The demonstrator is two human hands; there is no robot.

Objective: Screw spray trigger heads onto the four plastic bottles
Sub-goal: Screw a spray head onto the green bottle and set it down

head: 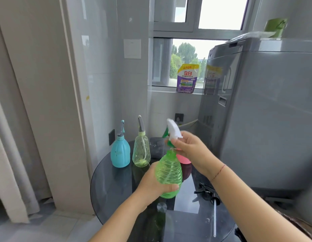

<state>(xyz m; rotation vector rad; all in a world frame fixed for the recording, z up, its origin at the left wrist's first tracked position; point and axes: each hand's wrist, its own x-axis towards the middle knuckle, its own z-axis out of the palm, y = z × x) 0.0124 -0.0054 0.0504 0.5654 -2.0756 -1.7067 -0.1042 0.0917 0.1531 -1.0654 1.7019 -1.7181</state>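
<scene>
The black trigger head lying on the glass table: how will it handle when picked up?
The black trigger head probably lifts light. Its long thin dip tube will likely flex and swing. On the smooth glass table it may skid if nudged.

1. We see a bright green bottle [169,173] with wavy lines on it.
2. Its spray head [173,129] is white with a green trigger.
3. We see a blue bottle [120,152] with a blue and grey top.
4. The pale yellow see-through bottle [141,151] has a grey top.
5. A bit of pink bottle [183,158] peeks out.
6. A black spray head [206,192] lies on the dark glass table [115,189].
7. The pouch [187,78] is purple with a yellow top.
</scene>
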